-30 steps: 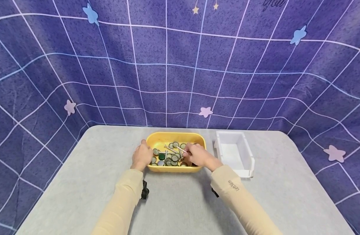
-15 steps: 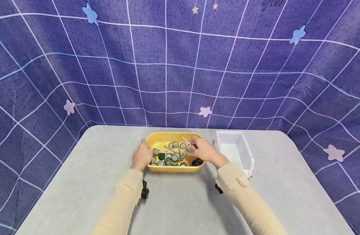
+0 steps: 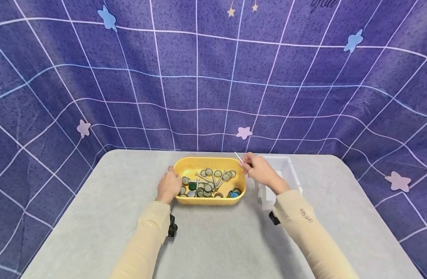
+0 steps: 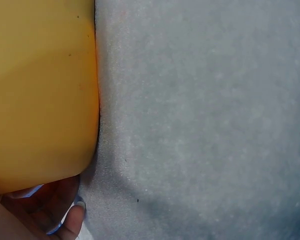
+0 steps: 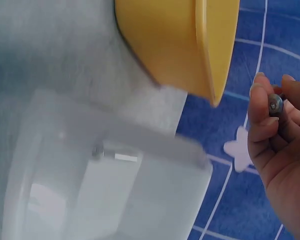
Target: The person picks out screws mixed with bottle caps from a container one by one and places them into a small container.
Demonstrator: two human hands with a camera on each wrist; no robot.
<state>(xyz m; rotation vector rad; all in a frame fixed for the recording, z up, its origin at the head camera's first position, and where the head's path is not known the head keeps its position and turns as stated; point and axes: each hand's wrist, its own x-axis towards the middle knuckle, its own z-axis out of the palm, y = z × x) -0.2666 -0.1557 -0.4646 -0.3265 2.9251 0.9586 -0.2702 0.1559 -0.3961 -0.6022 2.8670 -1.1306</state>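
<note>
My left hand (image 3: 168, 185) holds the left end of a yellow oval tub (image 3: 210, 201); in the left wrist view its fingers (image 4: 50, 205) lie against the tub's outside wall. My right hand (image 3: 259, 169) pinches a long silver screw (image 3: 238, 156) between thumb and fingers, just past the tub's right rim and over the near left side of a white bin (image 3: 295, 174). The screw's round head (image 5: 275, 105) faces the right wrist camera. Several bottle caps (image 3: 208, 187) and more screws (image 3: 213, 179) lie mixed inside the tub.
The tub and bin stand side by side on a grey table (image 3: 213, 240). A purple cloth (image 3: 213, 93) with grid lines and stars hangs behind the table's far edge. My right forearm covers part of the bin.
My right hand has lifted the screw out of the tub and carried it right and away from me, toward the white bin. The left hand has stayed at the tub's end.
</note>
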